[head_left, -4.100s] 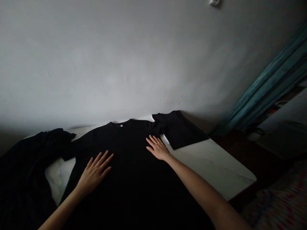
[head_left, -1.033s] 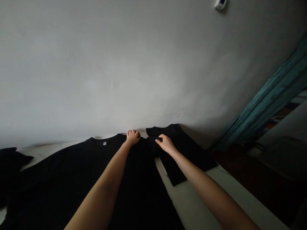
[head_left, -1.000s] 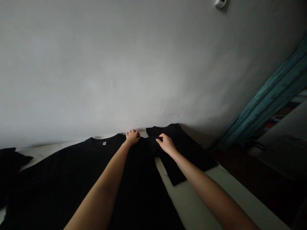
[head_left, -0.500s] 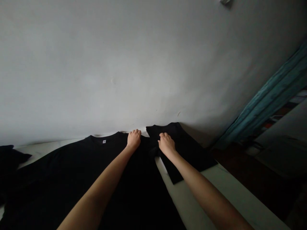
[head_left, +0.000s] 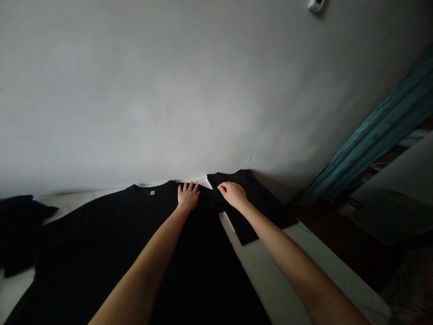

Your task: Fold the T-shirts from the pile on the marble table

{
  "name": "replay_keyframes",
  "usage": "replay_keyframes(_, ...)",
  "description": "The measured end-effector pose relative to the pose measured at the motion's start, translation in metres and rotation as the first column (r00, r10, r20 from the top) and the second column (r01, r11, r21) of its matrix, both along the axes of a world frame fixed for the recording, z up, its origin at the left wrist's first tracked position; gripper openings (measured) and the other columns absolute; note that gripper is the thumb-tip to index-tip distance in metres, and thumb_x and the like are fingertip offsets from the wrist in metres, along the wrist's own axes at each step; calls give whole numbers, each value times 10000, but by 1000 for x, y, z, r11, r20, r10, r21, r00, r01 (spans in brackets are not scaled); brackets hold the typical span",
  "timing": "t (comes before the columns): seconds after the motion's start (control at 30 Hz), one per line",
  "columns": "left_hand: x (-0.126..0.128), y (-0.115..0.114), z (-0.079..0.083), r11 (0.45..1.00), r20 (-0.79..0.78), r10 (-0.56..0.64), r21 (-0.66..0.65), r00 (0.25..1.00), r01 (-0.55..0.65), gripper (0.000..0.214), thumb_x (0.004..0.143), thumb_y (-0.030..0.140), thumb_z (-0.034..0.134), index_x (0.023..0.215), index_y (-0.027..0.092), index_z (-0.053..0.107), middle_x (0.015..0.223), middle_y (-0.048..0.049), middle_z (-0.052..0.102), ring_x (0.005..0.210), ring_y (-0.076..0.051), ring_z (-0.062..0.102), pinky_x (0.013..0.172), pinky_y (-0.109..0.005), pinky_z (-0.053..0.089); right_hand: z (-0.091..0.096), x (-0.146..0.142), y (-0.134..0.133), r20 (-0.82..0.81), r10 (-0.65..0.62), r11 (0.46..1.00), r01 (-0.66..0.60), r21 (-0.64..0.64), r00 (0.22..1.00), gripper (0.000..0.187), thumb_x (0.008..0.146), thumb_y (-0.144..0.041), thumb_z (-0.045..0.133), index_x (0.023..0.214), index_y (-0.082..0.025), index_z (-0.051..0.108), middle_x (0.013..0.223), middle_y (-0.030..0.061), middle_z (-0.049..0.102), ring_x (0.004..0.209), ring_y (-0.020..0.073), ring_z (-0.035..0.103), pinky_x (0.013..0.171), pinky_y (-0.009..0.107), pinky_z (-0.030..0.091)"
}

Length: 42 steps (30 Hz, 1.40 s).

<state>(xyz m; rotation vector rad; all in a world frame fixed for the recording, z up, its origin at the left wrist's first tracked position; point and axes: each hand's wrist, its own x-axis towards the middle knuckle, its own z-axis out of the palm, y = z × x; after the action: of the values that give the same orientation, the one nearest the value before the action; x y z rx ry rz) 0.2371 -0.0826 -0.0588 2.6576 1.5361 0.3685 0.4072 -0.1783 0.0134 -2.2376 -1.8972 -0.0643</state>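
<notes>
A black T-shirt (head_left: pixel 128 234) lies spread out, its neckline toward the wall and a small white label (head_left: pixel 152 192) inside the collar. My left hand (head_left: pixel 188 197) rests flat on its shoulder at the right, fingers spread. Farther right, my right hand (head_left: pixel 233 194) is closed, thumb and fingers together at the T-shirt's sleeve; the cloth inside the grip is mostly hidden. Beneath and beyond that hand lies a second black garment, folded flat (head_left: pixel 267 203), which the sleeve reaches or overlaps.
A pale marble-patterned table (head_left: pixel 324 262) carries the garments, against a grey-white wall (head_left: pixel 162 99). Dark bunched cloth (head_left: pixel 23 216) lies at the left. Teal curtain (head_left: pixel 368 131) hangs at the right, beyond the table's edge. A small white device (head_left: pixel 316 5) is on the wall.
My left hand's fingers have gone from curled to spread flat on the shoulder. My right hand has closed more tightly and turned at the sleeve. The view has shifted slightly.
</notes>
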Motion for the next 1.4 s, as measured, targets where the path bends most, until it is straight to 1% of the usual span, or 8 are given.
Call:
replay_keyframes(0.17,-4,-48,8,999,118,-6,32,993,2,413,945,227,419,1319,162,582,1465,-119,525,1323,-301,476,1131,-444,319,-10,28,-41,-162,-44,999,42,-19,986,318,806,-359,732,1103,-249,704,1103,50,713,1018,191,664,862,259,480)
replay_keyframes(0.33,2,-95,15,998,216,-56,-8,975,59,296,917,373,524,1099,181,655,1209,-128,639,1131,-289,547,960,-402,449,-27,41,-17,-275,-352,936,342,-85,895,465,868,-519,627,1106,-129,716,1096,171,726,1032,275,688,806,303,507)
replay_keyframes(0.47,15,-105,22,999,212,-46,-9,976,49,284,862,393,616,1063,193,630,1152,-120,610,1124,-291,526,920,-397,454,-23,43,10,-315,-323,946,292,-143,892,213,797,-379,734,852,-176,767,858,93,765,856,240,726,719,266,506)
replay_keyframes(0.7,35,-120,30,992,263,-88,-64,961,109,173,865,189,513,1017,194,595,1062,-102,651,1004,-245,598,851,-352,478,-10,26,28,-272,-252,961,274,46,929,198,943,-249,560,1111,-205,655,1160,97,705,1081,208,657,849,271,484)
replay_keyframes(0.93,35,-133,15,944,281,-272,-108,920,312,329,811,116,495,1106,202,611,1125,-90,669,1067,-238,597,922,-363,480,-19,23,24,-194,-291,954,298,9,937,168,911,-187,596,1072,-187,644,1161,119,686,1034,215,671,838,286,497)
replay_keyframes(1.1,15,-104,20,952,392,-284,8,875,305,388,840,82,429,1145,220,626,1148,-64,676,1090,-193,602,992,-331,466,-23,26,12,-234,-381,922,386,-25,895,273,933,-388,570,1048,-171,689,1098,157,718,1023,258,689,812,317,512)
replay_keyframes(1.23,-2,-45,14,993,235,-113,45,965,106,446,914,162,425,1334,224,560,1406,-83,575,1324,-240,482,1116,-406,370,-15,24,10,-316,-426,901,367,-231,848,388,881,-514,609,866,-148,738,834,141,760,860,266,727,760,330,523)
replay_keyframes(1.4,-12,-4,-7,992,4,-121,-30,993,121,522,993,427,368,1492,280,411,1599,-69,339,1481,-317,260,1186,-543,201,-10,20,18,-431,-431,902,368,-225,793,287,835,-435,684,787,-157,736,780,95,765,696,203,726,641,261,508)
